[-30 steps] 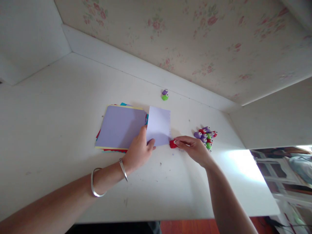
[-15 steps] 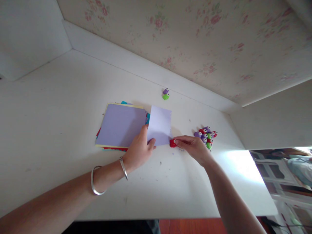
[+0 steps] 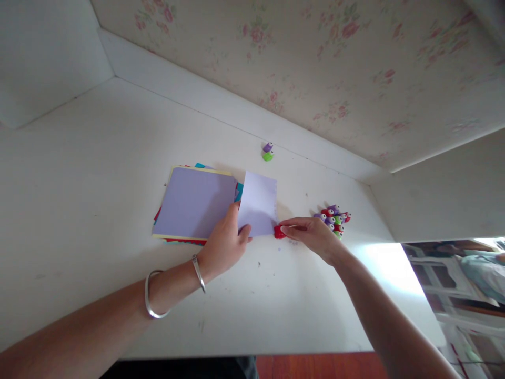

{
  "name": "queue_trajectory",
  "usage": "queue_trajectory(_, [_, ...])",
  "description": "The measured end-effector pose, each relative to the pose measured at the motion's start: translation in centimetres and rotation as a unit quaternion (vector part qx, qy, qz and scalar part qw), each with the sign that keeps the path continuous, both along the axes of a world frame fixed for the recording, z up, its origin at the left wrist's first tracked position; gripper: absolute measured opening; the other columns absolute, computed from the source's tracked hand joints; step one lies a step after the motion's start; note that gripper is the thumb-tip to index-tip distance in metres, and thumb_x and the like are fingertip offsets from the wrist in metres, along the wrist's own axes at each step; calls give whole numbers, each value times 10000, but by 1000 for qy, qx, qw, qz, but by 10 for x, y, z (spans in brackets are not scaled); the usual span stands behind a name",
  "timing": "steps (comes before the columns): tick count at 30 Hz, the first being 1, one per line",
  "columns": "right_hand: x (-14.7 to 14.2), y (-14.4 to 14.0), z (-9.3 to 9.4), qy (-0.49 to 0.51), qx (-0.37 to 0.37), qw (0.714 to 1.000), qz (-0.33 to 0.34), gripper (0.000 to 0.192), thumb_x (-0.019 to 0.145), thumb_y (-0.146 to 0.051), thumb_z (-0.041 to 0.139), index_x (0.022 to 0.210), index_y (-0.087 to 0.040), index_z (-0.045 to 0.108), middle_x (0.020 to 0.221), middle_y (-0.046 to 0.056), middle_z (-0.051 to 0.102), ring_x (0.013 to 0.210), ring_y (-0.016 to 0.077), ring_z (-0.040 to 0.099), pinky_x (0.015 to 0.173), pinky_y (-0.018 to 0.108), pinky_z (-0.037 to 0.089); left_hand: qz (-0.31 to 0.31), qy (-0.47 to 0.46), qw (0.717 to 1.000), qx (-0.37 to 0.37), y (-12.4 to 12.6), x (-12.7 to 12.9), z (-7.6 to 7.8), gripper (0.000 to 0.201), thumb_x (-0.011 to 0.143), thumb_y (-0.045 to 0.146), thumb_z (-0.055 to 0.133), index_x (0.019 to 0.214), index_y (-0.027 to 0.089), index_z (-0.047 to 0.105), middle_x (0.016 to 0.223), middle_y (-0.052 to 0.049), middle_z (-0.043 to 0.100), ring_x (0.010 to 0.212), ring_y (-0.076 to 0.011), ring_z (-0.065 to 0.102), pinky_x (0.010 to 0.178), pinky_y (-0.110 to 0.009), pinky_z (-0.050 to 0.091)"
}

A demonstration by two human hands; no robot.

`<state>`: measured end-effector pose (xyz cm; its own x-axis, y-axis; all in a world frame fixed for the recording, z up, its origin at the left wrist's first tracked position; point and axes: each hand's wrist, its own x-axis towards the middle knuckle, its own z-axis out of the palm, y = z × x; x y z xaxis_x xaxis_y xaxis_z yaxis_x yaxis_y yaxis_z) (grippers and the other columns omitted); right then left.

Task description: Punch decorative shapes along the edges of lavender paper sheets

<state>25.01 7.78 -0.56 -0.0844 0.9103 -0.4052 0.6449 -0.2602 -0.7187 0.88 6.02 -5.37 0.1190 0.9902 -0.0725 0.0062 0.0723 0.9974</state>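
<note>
My left hand [image 3: 226, 237] is closed on a lilac sheet of paper [image 3: 258, 205], thumb on top near its lower left corner. Small notches run along the sheet's right edge. At the lower right corner of that sheet, my right hand [image 3: 311, 236] pinches a small red hole punch [image 3: 279, 232], which meets the paper's edge. Its far side is partly covered by my fingers. Under and left of my left hand lies a stack of coloured paper [image 3: 197, 202], lilac on top, with yellow, red and teal edges showing.
Several small purple, red and green pieces with bulging eyes [image 3: 333, 220] are clustered beyond my right hand. A purple piece [image 3: 268, 147] and a green piece [image 3: 268, 156] sit near the back wall. Tiny lilac bits [image 3: 292, 242] lie on the white table [image 3: 232, 310].
Both hands stay almost in place, still holding the sheet and the red hole punch at its corner. The whole view has shifted slightly, and my right forearm sits a little differently.
</note>
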Motion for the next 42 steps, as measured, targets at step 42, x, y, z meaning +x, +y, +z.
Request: queue_trajectory(42, [-6, 46, 16, -130, -118, 981, 84, 98, 627, -285, 769, 693, -213, 772, 641, 27, 708, 630, 170, 613, 608, 292, 430, -16, 48, 999, -1, 2, 1, -6, 422, 874, 295, 570, 1259, 146, 484, 1175, -133, 616, 905, -193, 682, 791, -321, 600])
